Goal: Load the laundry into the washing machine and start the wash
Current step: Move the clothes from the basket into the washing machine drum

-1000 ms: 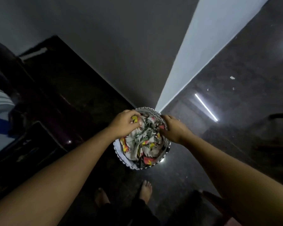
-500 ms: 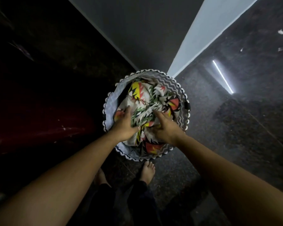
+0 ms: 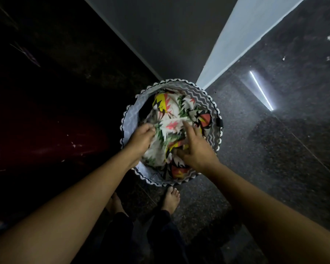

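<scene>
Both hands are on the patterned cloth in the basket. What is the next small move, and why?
Probably bunch the patterned cloth together and lift it out of the basket. The left hand already curls into its side, the right hand lies on top, and the cloth sits loose there.

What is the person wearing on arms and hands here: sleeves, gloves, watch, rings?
The left forearm and right forearm are bare, no sleeves showing. The left hand and right hand wear no gloves; no watch or bracelet at either wrist. Too dim to tell about rings.
</scene>
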`<state>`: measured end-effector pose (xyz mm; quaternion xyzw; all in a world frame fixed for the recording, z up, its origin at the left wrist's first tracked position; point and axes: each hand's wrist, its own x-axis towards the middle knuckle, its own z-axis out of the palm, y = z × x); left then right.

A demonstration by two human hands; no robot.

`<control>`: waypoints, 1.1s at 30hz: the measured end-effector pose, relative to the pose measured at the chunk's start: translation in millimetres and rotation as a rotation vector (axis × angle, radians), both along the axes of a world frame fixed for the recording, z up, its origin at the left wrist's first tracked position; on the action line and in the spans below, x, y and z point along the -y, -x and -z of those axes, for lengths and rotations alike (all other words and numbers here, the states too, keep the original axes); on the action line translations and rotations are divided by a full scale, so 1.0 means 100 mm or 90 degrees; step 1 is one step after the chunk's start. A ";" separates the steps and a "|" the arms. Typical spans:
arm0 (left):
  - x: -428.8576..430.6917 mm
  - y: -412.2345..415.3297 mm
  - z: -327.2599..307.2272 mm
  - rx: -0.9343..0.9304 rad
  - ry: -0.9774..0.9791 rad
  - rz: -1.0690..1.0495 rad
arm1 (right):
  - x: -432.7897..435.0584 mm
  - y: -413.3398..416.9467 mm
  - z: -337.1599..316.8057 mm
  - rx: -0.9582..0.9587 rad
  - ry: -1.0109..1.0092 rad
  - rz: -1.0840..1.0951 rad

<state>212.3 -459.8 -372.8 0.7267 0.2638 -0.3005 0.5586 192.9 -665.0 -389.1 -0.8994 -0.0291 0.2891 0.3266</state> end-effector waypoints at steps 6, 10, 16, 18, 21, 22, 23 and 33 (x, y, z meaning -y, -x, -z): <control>0.29 -0.08 -0.78 0.045 0.315 -0.130 | -0.09 -0.09 -0.18 0.058 -0.049 0.060; 0.12 -0.14 -1.01 0.163 0.216 -0.228 | -0.12 -0.16 -0.55 0.062 -0.163 0.182; -0.17 -0.02 -1.65 0.178 0.085 -0.041 | -0.26 -0.27 -1.65 0.060 -0.497 0.465; -0.22 0.08 -1.88 0.176 0.037 0.078 | -0.26 -0.31 -2.07 0.048 -0.537 0.475; -0.20 0.19 -2.22 0.189 0.022 0.178 | -0.30 -0.30 -2.55 0.051 -0.535 0.403; -0.18 0.22 -2.32 0.210 0.019 0.185 | -0.32 -0.28 -2.70 0.056 -0.529 0.371; -0.18 0.24 -2.39 0.241 0.001 0.183 | -0.33 -0.25 -2.85 0.058 -0.532 0.342; -0.07 0.05 -3.61 0.317 0.050 0.006 | -0.24 -0.17 -4.30 0.161 -0.512 0.119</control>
